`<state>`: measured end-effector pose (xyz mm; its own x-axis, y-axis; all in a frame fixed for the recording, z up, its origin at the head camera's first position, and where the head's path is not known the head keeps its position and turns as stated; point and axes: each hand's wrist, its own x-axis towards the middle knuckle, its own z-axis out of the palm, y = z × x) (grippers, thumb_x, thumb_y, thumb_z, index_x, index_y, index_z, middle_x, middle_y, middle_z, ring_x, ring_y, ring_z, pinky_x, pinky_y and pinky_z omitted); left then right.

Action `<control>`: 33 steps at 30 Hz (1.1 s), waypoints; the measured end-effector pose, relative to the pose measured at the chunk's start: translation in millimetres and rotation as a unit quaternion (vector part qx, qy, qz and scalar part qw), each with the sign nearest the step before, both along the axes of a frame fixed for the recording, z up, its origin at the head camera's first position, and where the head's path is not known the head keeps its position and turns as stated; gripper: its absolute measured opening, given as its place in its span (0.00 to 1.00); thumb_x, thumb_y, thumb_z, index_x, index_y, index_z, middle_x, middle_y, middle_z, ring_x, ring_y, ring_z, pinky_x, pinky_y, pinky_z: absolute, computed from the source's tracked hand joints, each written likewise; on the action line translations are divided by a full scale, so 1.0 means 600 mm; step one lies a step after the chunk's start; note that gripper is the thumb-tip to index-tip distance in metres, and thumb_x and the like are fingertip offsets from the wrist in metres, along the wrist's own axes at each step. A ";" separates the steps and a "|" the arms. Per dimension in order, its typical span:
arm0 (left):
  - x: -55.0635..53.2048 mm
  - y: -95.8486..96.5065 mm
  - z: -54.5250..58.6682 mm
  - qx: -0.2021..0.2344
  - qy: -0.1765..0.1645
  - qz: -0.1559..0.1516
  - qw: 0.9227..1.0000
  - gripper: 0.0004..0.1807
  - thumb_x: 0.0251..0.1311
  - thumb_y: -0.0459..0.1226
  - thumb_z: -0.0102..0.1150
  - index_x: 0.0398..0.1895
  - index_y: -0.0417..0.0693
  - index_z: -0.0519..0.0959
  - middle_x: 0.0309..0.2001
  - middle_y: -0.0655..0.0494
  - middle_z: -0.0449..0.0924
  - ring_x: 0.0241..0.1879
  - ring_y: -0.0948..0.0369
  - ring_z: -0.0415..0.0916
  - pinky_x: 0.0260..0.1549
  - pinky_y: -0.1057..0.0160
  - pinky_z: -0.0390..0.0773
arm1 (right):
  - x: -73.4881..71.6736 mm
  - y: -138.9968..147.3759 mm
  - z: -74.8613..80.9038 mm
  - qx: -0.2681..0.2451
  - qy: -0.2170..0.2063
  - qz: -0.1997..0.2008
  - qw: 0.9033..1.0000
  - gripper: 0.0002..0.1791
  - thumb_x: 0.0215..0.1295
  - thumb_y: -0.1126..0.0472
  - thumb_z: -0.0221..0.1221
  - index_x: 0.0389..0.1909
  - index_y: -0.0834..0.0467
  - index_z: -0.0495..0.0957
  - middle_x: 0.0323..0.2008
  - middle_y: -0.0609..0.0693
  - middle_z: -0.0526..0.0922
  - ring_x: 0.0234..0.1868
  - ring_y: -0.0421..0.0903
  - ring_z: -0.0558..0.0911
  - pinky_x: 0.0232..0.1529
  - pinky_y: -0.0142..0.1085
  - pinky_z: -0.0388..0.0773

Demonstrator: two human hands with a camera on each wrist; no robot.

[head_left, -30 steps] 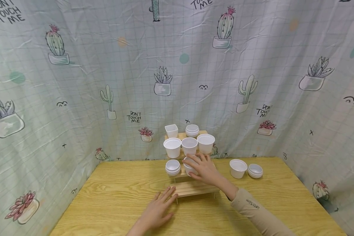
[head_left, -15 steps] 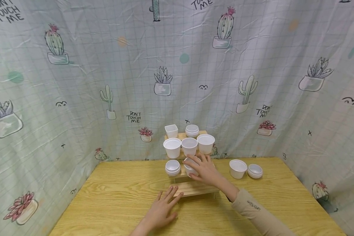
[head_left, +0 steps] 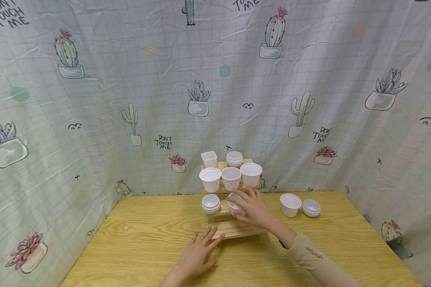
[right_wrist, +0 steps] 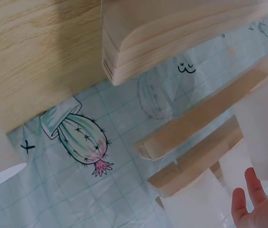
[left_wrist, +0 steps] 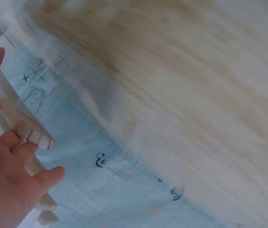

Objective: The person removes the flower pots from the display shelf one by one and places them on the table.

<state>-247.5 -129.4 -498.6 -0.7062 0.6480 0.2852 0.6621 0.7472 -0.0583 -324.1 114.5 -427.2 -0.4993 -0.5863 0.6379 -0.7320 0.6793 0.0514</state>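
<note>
In the head view a stepped wooden rack (head_left: pixel 233 230) stands on the table with white plastic pots on its upper steps. My right hand (head_left: pixel 253 209) holds a round white pot (head_left: pixel 233 205) at the second step from the bottom, fingers and thumb on either side of it. The right wrist view shows its fingertips (right_wrist: pixel 252 187) against the pot's wall (right_wrist: pixel 266 133). To its left on the same step sits a small ribbed pot (head_left: pixel 210 204). My left hand (head_left: pixel 195 255) touches the lowest step's left front corner, fingers extended; the left wrist view shows them at the wood's end.
Three tapered pots, one of them here (head_left: pixel 210 179), line the step above. On the top step are a square pot (head_left: pixel 209 159) and a ribbed pot (head_left: pixel 234 158). Right of the rack, a tapered pot (head_left: pixel 290 205) and a low pot (head_left: pixel 311 208) stand on the table (head_left: pixel 136 239). A cactus-print curtain (head_left: pixel 158 79) hangs behind.
My right hand has shifted the pot slightly to the right along its step. My left hand has slid a little to the right at the lowest step's corner.
</note>
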 end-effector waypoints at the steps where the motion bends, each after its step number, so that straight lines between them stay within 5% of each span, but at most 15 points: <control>1: 0.000 0.001 0.001 0.000 0.000 0.001 1.000 0.39 0.51 0.53 0.55 0.67 0.63 0.54 0.67 0.49 0.56 0.64 0.49 0.58 0.52 0.40 0.66 | 0.001 0.001 0.000 -0.003 0.000 0.001 1.000 0.28 0.47 0.49 0.64 0.53 0.45 0.71 0.56 0.51 0.72 0.51 0.55 0.69 0.44 0.50 0.63; 17: 0.000 0.002 0.002 0.000 -0.012 0.008 1.000 0.38 0.52 0.53 0.55 0.67 0.63 0.54 0.67 0.49 0.55 0.65 0.49 0.57 0.52 0.39 0.64 | 0.018 0.024 -0.004 -0.010 0.023 0.003 1.000 0.31 0.40 0.49 0.68 0.50 0.46 0.73 0.50 0.52 0.73 0.43 0.52 0.67 0.42 0.48 0.62; 33: 0.002 0.004 0.003 0.001 -0.011 0.006 1.000 0.38 0.51 0.52 0.56 0.67 0.63 0.55 0.67 0.48 0.55 0.65 0.49 0.57 0.52 0.39 0.64 | 0.040 0.054 -0.006 -0.021 0.022 0.015 0.999 0.34 0.35 0.52 0.71 0.50 0.45 0.73 0.51 0.53 0.72 0.48 0.55 0.67 0.41 0.51 0.63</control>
<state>-246.1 -127.2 -497.0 -0.7196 0.6391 0.2716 0.6544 0.7549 -0.0423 -300.1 146.7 -430.9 -0.4530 -0.5723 0.6836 -0.7495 0.6596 0.0556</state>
